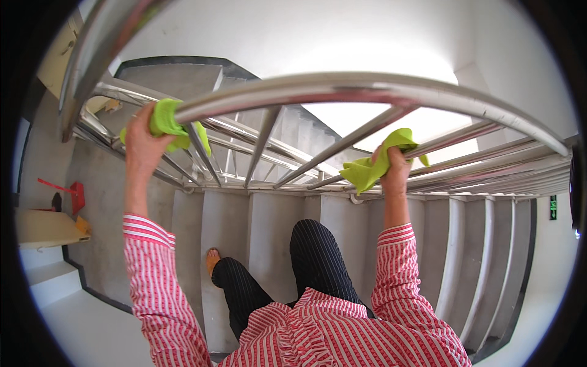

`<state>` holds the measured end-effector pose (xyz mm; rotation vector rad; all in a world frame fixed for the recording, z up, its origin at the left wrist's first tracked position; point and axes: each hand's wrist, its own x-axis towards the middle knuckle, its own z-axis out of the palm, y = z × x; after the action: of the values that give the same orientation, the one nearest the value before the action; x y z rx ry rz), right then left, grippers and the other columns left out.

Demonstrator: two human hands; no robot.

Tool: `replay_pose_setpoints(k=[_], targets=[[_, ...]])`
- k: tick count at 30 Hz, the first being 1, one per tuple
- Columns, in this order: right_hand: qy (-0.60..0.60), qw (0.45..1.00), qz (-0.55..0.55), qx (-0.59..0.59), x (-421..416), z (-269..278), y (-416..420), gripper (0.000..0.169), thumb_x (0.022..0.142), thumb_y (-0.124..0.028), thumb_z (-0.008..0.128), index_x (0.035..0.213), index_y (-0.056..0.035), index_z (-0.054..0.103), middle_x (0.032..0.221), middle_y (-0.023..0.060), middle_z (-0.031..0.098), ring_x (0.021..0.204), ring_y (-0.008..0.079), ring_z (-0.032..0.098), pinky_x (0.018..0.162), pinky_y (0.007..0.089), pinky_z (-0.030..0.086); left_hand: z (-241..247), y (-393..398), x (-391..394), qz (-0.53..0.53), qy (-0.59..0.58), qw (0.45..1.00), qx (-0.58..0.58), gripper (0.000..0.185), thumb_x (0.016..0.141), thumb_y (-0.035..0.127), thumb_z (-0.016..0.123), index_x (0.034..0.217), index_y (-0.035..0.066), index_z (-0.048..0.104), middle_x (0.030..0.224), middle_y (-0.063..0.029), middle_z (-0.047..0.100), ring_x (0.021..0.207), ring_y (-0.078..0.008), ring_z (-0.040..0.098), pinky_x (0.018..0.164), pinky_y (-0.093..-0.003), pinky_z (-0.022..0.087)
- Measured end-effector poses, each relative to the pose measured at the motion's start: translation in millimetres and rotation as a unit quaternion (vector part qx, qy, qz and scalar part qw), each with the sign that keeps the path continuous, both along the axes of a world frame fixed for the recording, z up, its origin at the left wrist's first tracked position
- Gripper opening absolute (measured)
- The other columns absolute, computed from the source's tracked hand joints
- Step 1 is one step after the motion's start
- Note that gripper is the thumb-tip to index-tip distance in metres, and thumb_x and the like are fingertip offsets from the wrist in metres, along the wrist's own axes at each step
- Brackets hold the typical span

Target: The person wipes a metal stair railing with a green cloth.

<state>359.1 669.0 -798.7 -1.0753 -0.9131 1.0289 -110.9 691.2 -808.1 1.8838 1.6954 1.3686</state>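
A curved stainless-steel handrail (293,89) crosses in front of me, with metal balusters (262,147) running down from it. My left hand (143,135) grips a lime-green cloth (166,120) wrapped around the left part of the handrail; the cloth's loose end hangs beside a baluster. On the right, my right hand (395,169) holds a second green cloth (373,167) around one of the balusters below the rail. Part of that cloth sticks out past the fingers on both sides. The fingertips of both hands are partly hidden by cloth and metal.
Grey concrete steps (275,229) lie beneath me, my bare foot (212,259) on one. At left, a red dustpan (77,197) stands on the landing (105,183) near an open beige door or panel (50,227). Another flight (298,128) shows beyond the railing. A green exit sign (553,207) hangs at right.
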Motion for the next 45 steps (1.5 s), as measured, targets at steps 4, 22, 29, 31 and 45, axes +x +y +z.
replay_pose_setpoints(k=[4,22,29,31,45], targets=[[-0.024,0.994,-0.022,-0.101,-28,-81,3,0.033,0.074,-0.011,0.072,0.103,-0.0029,0.059,0.095,0.0031,0.06,0.083,0.0135,0.057,0.073,0.0284,0.047,4,0,-8,-0.017,-0.026,0.998,-0.055,0.052,0.064,-0.003,0.063,0.116,0.0,0.053,0.103,-0.0115,0.06,0.097,-0.0205,0.059,0.084,-0.0316,0.046],[-0.098,0.986,0.039,-0.126,-92,-156,-101,0.025,0.093,-0.009,0.049,0.114,0.0061,0.052,0.113,0.0087,0.057,0.1,0.0164,0.053,0.087,0.0306,0.043,31,22,18,0.098,-0.037,0.994,0.032,0.038,0.069,0.0,0.063,0.106,0.002,0.055,0.101,-0.0137,0.058,0.096,-0.0272,0.057,0.085,-0.0337,0.043],[-0.287,0.943,0.067,0.157,-140,-29,-56,0.039,0.093,-0.009,0.049,0.129,0.0019,0.04,0.129,0.0151,0.044,0.119,0.0256,0.042,0.1,0.0366,0.031,59,23,40,0.127,0.055,0.988,0.068,0.033,0.063,0.001,0.063,0.096,0.002,0.055,0.092,-0.0163,0.058,0.093,-0.0384,0.053,0.079,-0.0416,0.042],[-0.26,0.943,0.092,0.184,-159,19,3,0.037,0.092,-0.011,0.051,0.125,0.0029,0.043,0.12,0.0146,0.051,0.108,0.0252,0.049,0.094,0.0353,0.038,58,23,37,0.147,0.076,0.982,0.089,0.032,0.062,0.001,0.062,0.093,0.002,0.055,0.09,-0.0162,0.058,0.091,-0.0397,0.052,0.077,-0.0437,0.042],[-0.087,0.959,0.23,-0.143,-188,-209,2,0.031,0.078,-0.012,0.071,0.104,-0.0038,0.056,0.09,0.0015,0.059,0.08,0.0117,0.054,0.07,0.0266,0.046,60,17,25,0.164,0.071,0.982,0.067,0.04,0.064,-0.003,0.054,0.104,0.001,0.055,0.099,-0.0136,0.058,0.098,-0.0348,0.051,0.087,-0.0382,0.04]])
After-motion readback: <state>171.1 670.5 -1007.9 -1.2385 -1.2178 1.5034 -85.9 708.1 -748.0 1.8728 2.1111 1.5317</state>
